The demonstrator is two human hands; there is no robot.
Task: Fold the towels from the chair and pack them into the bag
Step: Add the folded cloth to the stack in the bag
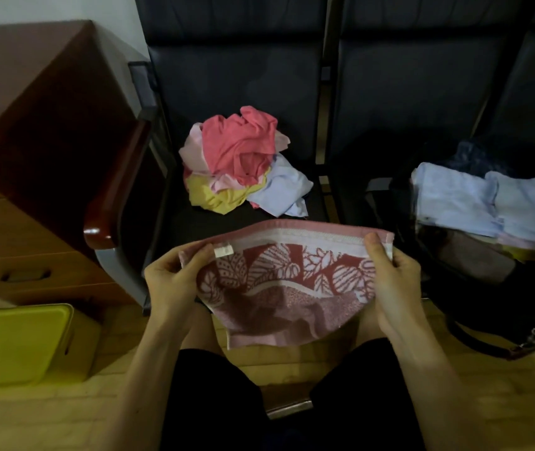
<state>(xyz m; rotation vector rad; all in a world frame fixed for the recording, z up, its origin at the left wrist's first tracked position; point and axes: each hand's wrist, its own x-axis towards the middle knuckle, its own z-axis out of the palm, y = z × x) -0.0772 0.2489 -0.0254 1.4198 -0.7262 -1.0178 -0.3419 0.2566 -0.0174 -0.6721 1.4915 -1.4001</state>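
Note:
A pink and red towel (287,284) with a white leaf pattern hangs in front of me, stretched between both hands. My left hand (175,281) pinches its top left corner beside a small white tag. My right hand (396,281) pinches the top right corner. Behind it, on the dark chair seat (201,219), lies a crumpled heap of towels (240,161) in pink, yellow and pale blue. To the right, a black bag (468,288) stands open with folded pale blue towels (474,200) lying across its top.
A brown wooden desk with drawers (31,157) stands at the left, next to the chair's red-brown armrest (113,193). A yellow box (21,343) sits on the wooden floor at the lower left. My legs in dark shorts (292,411) fill the bottom centre.

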